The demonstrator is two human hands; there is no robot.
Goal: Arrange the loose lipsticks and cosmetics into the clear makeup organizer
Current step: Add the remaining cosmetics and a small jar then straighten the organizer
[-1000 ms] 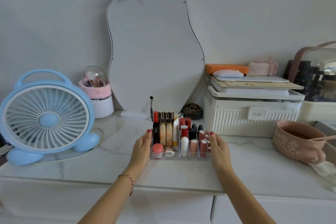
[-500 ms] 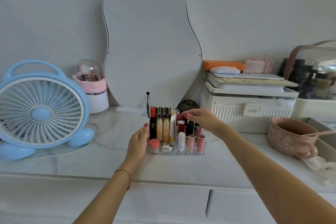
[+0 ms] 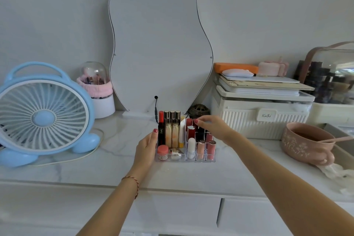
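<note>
Organizer looks full, no loose lipsticks visible; nearly done. Left hand flat, steadying its side; right hand pinches a back-row lipstick.

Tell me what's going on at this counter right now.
A person is sorting makeup into a clear organizer on the marble counter. The left hand rests flat against the organizer's left side, steadying it. The right hand reaches over the back rows, fingertips at the top of a red lipstick. The compartments look nearly full, with tubes standing upright.
</note>
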